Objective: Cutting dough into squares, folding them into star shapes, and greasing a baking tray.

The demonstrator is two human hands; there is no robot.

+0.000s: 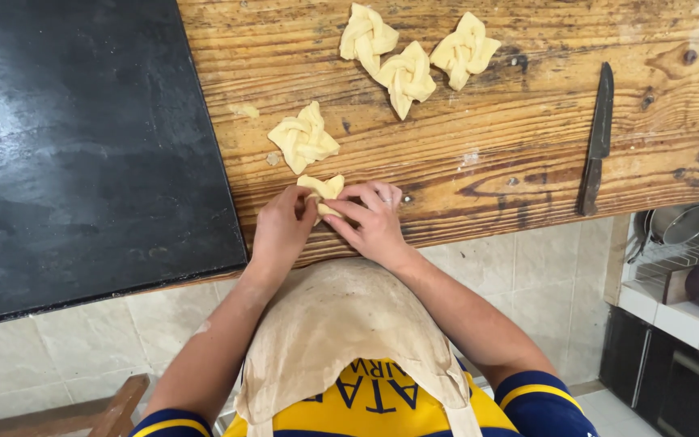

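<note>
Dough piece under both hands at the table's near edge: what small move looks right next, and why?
Probably one more fold or pinch of its corners. Both the left hand and right hand have fingertips on the dough piece, which looks flatter and less knotted than the four finished twisted pieces, such as the nearest finished piece just beyond it on the wooden table.
</note>
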